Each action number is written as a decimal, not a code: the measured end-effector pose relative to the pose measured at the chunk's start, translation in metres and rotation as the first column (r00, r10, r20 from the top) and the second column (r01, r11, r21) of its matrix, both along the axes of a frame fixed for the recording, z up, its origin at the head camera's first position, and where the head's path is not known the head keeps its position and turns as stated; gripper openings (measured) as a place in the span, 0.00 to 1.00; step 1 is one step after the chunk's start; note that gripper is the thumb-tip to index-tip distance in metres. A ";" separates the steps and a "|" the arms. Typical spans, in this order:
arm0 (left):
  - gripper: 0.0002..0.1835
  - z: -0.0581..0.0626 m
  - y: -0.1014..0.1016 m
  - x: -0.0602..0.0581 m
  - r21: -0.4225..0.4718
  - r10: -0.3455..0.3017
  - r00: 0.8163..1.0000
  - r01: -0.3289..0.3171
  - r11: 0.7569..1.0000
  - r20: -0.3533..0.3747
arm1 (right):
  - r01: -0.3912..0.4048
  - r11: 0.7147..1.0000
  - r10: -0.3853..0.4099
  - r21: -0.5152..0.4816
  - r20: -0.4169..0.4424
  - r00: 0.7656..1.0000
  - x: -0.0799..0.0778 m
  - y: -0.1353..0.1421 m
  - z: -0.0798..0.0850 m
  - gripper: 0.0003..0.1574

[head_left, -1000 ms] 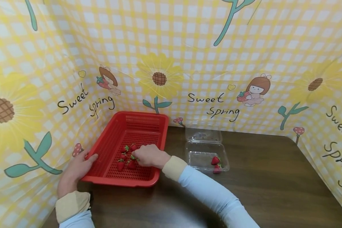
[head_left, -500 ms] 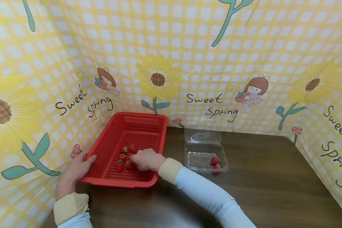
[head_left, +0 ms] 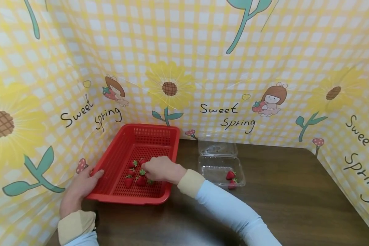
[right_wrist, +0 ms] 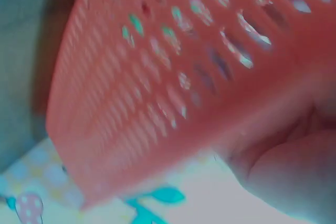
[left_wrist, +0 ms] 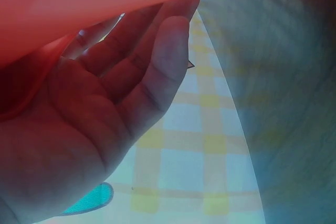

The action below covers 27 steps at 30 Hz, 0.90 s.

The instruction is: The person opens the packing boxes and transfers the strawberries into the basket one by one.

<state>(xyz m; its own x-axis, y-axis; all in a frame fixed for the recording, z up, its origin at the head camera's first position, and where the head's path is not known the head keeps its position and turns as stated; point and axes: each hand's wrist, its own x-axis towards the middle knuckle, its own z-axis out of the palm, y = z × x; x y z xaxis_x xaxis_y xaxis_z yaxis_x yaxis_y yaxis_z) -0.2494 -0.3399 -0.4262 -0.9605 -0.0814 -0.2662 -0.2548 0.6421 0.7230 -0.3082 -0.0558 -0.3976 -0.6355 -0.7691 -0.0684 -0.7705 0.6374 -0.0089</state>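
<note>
My left hand [head_left: 83, 184] grips the left rim of a red plastic basket [head_left: 109, 150], thumb over the rim. In the left wrist view, the fingers [left_wrist: 170, 48] curl beneath the basket's edge. My right hand [head_left: 163, 169] reaches over the right rim into the basket, fingers bent downward at several red strawberries [head_left: 128, 181] with green leaves. One strawberry [head_left: 142, 161] lies right at those fingers; whether they pinch one I cannot tell. The right wrist view shows the basket's slotted wall [right_wrist: 136, 87] and part of the right hand [right_wrist: 299, 171], its fingertips hidden.
To the right stands a clear hinged plastic box [head_left: 212, 176], lid [head_left: 216, 148] folded back, with two strawberries [head_left: 230, 175] in its right corner. The dark wooden table [head_left: 273, 201] meets a yellow checked cloth [head_left: 224, 85] behind and at both sides.
My right hand dips slightly toward me, then moves back up and away. Green leaves near its fingers and below it show now that were covered. The left hand keeps its hold on the basket.
</note>
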 end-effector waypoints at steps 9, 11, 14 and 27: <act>0.36 -0.001 0.002 0.002 -0.027 -0.006 0.999 0.005 1.000 -0.034 | -0.029 0.973 -0.012 -0.228 -0.177 0.984 -0.007 0.064 0.045 0.14; 0.35 -0.001 0.002 0.002 -0.026 -0.007 0.999 0.006 1.000 -0.044 | -0.013 0.968 -0.035 -0.251 -0.183 0.982 -0.009 0.081 0.050 0.14; 0.34 -0.001 0.002 0.002 -0.042 -0.013 0.998 0.011 0.999 -0.063 | 0.024 0.962 -0.078 -0.270 -0.191 0.979 -0.013 0.108 0.053 0.13; 0.34 -0.002 0.002 0.003 -0.063 -0.016 0.998 0.012 0.998 -0.062 | 0.248 0.945 -0.284 -0.211 -0.161 0.945 -0.003 0.218 0.015 0.18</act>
